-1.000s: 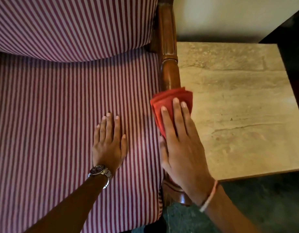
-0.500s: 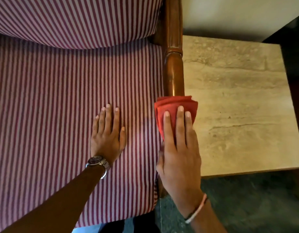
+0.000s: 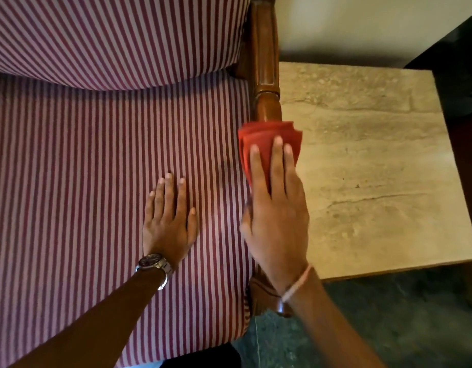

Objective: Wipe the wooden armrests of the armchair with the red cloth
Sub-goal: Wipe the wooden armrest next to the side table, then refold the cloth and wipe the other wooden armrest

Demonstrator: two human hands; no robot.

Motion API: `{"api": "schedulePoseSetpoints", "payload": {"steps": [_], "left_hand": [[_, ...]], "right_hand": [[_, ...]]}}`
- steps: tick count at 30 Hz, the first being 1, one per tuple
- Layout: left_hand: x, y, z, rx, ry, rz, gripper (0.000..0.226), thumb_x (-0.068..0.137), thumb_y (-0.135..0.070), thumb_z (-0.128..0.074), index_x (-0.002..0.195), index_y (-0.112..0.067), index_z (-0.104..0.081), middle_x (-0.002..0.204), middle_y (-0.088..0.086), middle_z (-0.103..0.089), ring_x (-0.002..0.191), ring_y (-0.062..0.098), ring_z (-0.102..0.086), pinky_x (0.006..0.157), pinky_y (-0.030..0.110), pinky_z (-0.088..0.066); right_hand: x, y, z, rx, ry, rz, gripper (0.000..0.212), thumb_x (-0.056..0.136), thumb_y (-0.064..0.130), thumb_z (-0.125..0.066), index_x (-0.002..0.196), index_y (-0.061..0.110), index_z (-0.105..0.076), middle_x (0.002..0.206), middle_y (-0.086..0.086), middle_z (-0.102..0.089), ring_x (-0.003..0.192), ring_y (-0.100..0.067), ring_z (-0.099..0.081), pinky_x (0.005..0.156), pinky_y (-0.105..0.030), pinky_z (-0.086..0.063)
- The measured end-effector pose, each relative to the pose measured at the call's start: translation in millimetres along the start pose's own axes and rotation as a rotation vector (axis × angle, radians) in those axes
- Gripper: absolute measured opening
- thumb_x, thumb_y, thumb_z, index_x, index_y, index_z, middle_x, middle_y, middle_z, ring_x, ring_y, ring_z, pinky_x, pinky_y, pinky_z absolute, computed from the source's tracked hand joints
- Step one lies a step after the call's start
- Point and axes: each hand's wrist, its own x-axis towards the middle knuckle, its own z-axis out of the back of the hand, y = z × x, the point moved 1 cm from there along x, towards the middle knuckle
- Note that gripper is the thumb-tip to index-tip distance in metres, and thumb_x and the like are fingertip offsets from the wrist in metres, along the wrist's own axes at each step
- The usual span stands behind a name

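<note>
The armchair's right wooden armrest (image 3: 265, 75) runs from the top of the view down toward me, polished brown. A folded red cloth (image 3: 266, 136) lies over its middle, and my right hand (image 3: 277, 216) presses flat on the cloth, fingers straight along the armrest. The armrest's near part is hidden under this hand; its front end (image 3: 261, 296) shows below the wrist. My left hand (image 3: 168, 221), with a wristwatch, rests flat and empty on the striped seat cushion (image 3: 83, 181), just left of the armrest.
A beige stone-topped side table (image 3: 375, 168) stands tight against the armrest's right side. The striped back cushion (image 3: 110, 35) fills the upper left. Dark floor (image 3: 389, 328) lies at the lower right, and a dark piece of furniture (image 3: 463, 62) stands at the far right.
My right hand slid the red cloth toward me along the armrest, then away again to about where it began. My left hand stays flat on the seat.
</note>
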Motion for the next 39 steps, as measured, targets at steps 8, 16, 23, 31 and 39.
{"api": "schedulePoseSetpoints", "payload": {"steps": [8,16,23,31,39], "left_hand": [[7,-19,32,-0.209,0.065,0.117,0.060,0.101,-0.038,-0.042,0.151,-0.005,-0.043,0.160,0.022,-0.037,0.147,0.036,-0.038,0.122,0.051,-0.032],[6,-105,120,-1.474,0.591,0.353,0.034,0.087,-0.059,-0.062,0.115,-0.040,-0.064,0.112,-0.008,-0.074,0.101,0.009,-0.072,0.088,0.035,-0.062],[12,-91,135,-1.574,0.627,0.400,0.049,0.081,-0.029,-0.080,0.122,-0.035,-0.055,0.125,-0.005,-0.066,0.115,0.019,-0.067,0.097,0.047,-0.059],[14,34,197,-1.445,0.373,0.291,0.049,0.089,-0.022,-0.074,0.132,-0.028,-0.051,0.122,-0.012,-0.069,0.110,0.003,-0.068,0.096,0.036,-0.060],[-11,253,298,-1.002,-0.016,0.400,0.051,0.074,-0.050,-0.072,0.122,-0.051,-0.055,0.115,-0.028,-0.066,0.101,-0.003,-0.070,0.089,0.032,-0.059]], "right_hand": [[-24,-20,18,0.801,-0.134,-0.250,0.054,0.102,0.046,-0.046,0.153,0.031,-0.041,0.166,0.004,-0.034,0.150,-0.002,-0.035,0.120,-0.022,-0.035],[11,-71,21,1.458,0.237,-0.754,0.033,0.095,0.019,-0.065,0.128,0.017,-0.068,0.114,-0.006,-0.080,0.103,-0.016,-0.077,0.075,-0.029,-0.062],[19,-38,59,1.399,0.195,-0.700,0.019,0.096,0.018,-0.062,0.110,0.013,-0.075,0.104,-0.007,-0.082,0.091,-0.017,-0.080,0.069,-0.024,-0.064],[31,98,66,1.636,0.211,-0.595,0.020,0.101,0.015,-0.057,0.109,0.019,-0.075,0.110,-0.007,-0.080,0.095,-0.014,-0.079,0.072,-0.026,-0.063],[61,317,58,1.735,0.499,-0.299,0.020,0.102,0.010,-0.054,0.115,0.011,-0.069,0.107,0.000,-0.079,0.100,-0.012,-0.076,0.090,-0.037,-0.063]]}}
